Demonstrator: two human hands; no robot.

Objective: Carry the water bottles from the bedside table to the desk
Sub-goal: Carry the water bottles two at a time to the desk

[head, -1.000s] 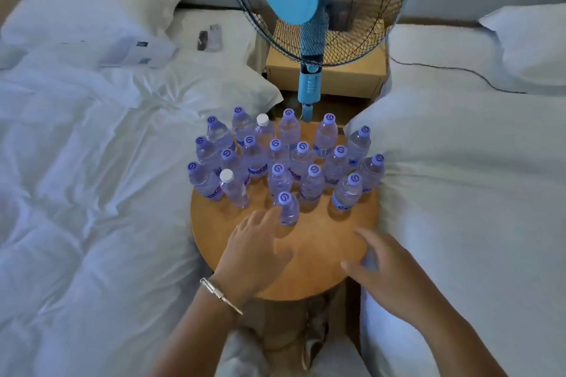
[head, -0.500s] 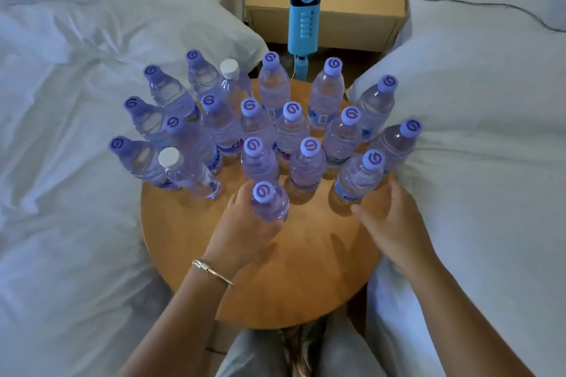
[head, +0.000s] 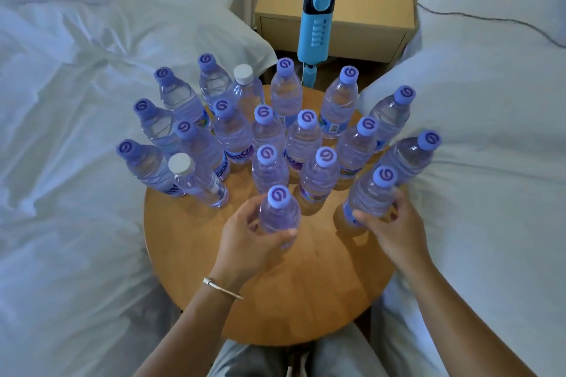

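Several clear water bottles with purple caps, two with white caps, stand on a round wooden bedside table [head: 306,294] between two beds. My left hand [head: 248,242] grips the nearest bottle [head: 279,211] at the front of the group, fingers and thumb wrapped round its body. My right hand [head: 395,229] grips a second bottle [head: 372,193] at the front right, thumb on its near side and fingers round the far side. Both bottles stand upright on the table.
White duvets lie on the left bed [head: 67,193] and the right bed [head: 490,193], close against the table. A blue standing fan [head: 318,18] rises behind the bottles in front of a wooden nightstand [head: 367,18]. A black cable [head: 490,20] runs over the right bed.
The view came closer and tilted down. My left hand closed round the front bottle. My right hand moved from the table's right edge to the front-right bottle and took hold of it.
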